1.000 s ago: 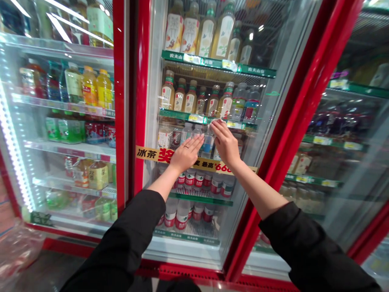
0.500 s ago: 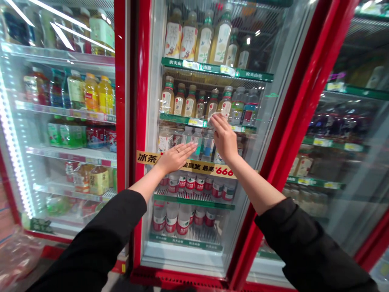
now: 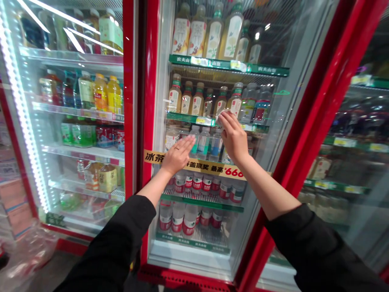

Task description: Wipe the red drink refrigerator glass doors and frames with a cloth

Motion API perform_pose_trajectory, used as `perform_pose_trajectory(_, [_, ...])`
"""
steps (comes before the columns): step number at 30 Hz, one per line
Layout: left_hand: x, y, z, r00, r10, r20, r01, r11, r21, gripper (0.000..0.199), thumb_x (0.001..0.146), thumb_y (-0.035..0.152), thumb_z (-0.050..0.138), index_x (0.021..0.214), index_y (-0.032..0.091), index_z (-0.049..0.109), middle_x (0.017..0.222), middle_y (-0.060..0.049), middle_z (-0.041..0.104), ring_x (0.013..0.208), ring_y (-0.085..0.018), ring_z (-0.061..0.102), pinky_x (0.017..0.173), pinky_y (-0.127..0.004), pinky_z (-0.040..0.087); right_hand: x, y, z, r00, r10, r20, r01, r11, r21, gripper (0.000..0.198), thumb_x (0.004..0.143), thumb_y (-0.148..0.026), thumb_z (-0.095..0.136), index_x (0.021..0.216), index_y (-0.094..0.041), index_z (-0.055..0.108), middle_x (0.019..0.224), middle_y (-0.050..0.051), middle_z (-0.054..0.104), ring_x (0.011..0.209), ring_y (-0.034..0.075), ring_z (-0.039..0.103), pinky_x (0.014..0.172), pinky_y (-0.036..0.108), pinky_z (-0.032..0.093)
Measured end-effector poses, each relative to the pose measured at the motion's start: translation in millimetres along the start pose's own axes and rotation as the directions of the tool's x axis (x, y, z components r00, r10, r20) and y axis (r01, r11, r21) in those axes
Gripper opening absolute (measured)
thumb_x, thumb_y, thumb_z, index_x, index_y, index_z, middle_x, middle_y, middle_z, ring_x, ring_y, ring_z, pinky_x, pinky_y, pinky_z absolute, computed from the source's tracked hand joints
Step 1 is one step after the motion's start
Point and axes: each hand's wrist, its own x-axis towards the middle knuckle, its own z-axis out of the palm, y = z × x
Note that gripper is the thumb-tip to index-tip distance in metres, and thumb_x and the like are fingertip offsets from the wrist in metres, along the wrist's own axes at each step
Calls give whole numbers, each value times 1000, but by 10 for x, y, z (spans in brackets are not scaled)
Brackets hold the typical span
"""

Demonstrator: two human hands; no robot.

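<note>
With its fingers stretched out together, my left hand (image 3: 177,155) lies flat against the glass door (image 3: 281,52) of a red-framed drinks fridge. It overlaps part of a yellow banner strip (image 3: 199,166) with black and red lettering. Higher and to the right, my right hand (image 3: 235,140) presses a small crumpled white wipe (image 3: 219,117) to the same glass, fingers bent over it. Most of the wipe is hidden under the fingers. Behind the glass, bottled teas (image 3: 197,99) and red-labelled water bottles (image 3: 184,219) stand on shelves.
On the left, another lit fridge (image 3: 129,101) holds juices and teas. A further red-framed fridge (image 3: 322,121) stands on the right. Clear plastic wrapping (image 3: 33,251) lies on the floor at lower left, near stacked pinkish boxes (image 3: 15,198).
My left hand has slid slightly left on the glass, showing more of the banner's lettering. My right hand stays near the same spot with the wipe. The view has shifted a little left.
</note>
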Motion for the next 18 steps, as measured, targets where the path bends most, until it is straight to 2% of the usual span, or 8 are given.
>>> perform_pose_trajectory(2, [-26,-2,22,973,-208,-105,211,977,18,91,103,6,40,177,25,-10,181,-6,26,167,-23,36,137,-48,42,53,-168,161,999,-34,30,34,999,19,80,98,4,43,168,-33,49,167,-2,58,165,28,42,138,58,41])
perform_pose_trajectory(4, [-38,-10,46,937,-306,-169,313,950,11,91,104,5,38,177,27,-12,182,-5,25,167,-24,35,135,-51,45,-4,-288,236,989,-102,104,98,994,44,82,98,4,41,171,-33,43,169,-2,56,166,28,39,139,57,40])
perform_pose_trajectory(7, [-77,-18,72,934,-309,-181,312,950,-11,90,105,5,37,177,28,-11,181,-4,26,167,-24,34,136,-51,43,-209,-295,153,943,-221,247,213,975,60,73,101,0,43,170,-25,45,172,3,52,165,29,40,139,55,40])
perform_pose_trajectory(10, [-196,-16,67,950,-278,-143,276,961,-30,89,104,7,39,178,27,-8,181,-4,25,168,-24,33,139,-49,37,-368,-149,-53,897,-282,340,280,958,57,65,103,-7,51,166,-21,51,171,6,51,163,30,44,138,55,40])
perform_pose_trajectory(12, [-303,-15,51,966,-237,-106,235,971,-30,89,104,8,41,178,25,-5,181,-4,25,167,-24,34,141,-47,33,-384,-63,-144,909,-257,329,256,966,45,64,103,-10,55,166,-24,51,171,4,51,163,30,45,138,57,40])
perform_pose_trajectory(14, [-390,-15,38,975,-203,-85,203,979,-14,89,103,9,43,178,24,-2,180,-5,26,167,-23,34,142,-45,31,-324,-47,-132,946,-190,263,191,981,24,64,105,-11,52,168,-25,49,172,4,50,163,30,43,139,57,38])
perform_pose_trajectory(18, [-439,-10,39,975,-196,-104,199,980,19,87,103,9,42,178,22,2,179,-6,30,167,-23,34,141,-43,31,-95,-252,177,994,-68,84,70,997,-19,66,109,-7,39,171,-26,43,174,4,48,166,28,39,139,55,39])
